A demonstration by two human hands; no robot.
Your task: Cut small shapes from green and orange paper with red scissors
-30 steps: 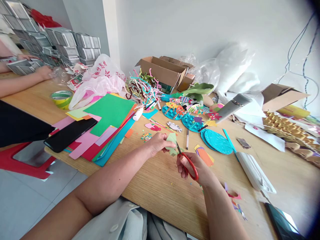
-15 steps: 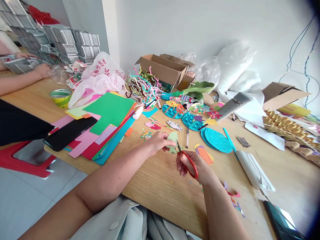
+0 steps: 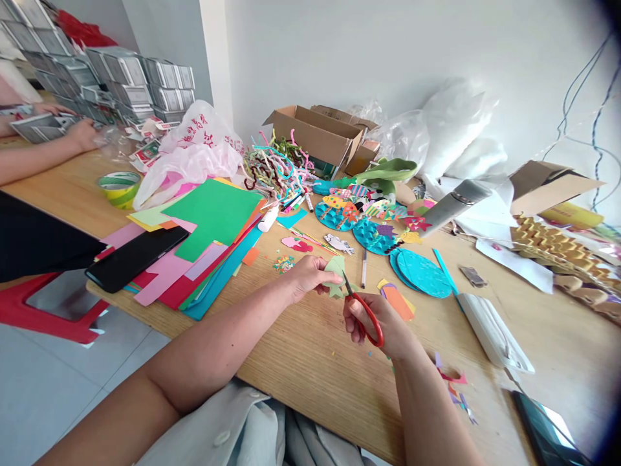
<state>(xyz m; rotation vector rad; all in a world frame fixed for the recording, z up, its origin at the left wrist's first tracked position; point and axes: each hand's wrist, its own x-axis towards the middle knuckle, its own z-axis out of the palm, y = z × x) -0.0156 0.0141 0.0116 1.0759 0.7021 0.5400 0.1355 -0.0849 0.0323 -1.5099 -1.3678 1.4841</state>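
Observation:
My left hand (image 3: 310, 278) pinches a pale green paper piece (image 3: 334, 266) above the wooden table. Red-handled scissors (image 3: 370, 320) are in my right hand (image 3: 376, 323), with fingers through the handles and the blades against the right edge of the paper. Beyond my hands lie a white paper fish (image 3: 339, 243), pink and red paper shapes (image 3: 297, 244) and a pen (image 3: 363, 266). Tiny coloured scraps (image 3: 283, 264) are piled near my left hand. Orange and yellow paper pieces (image 3: 398, 301) rest just past my right hand.
Coloured paper sheets (image 3: 213, 213) and a black phone (image 3: 138, 259) lie left. Blue discs (image 3: 427, 272), a white power strip (image 3: 495, 330) and another phone (image 3: 553, 427) are right. Pipe cleaners (image 3: 276, 168) and cardboard boxes (image 3: 315, 136) stand behind. Another person's hand (image 3: 82, 134) is far left.

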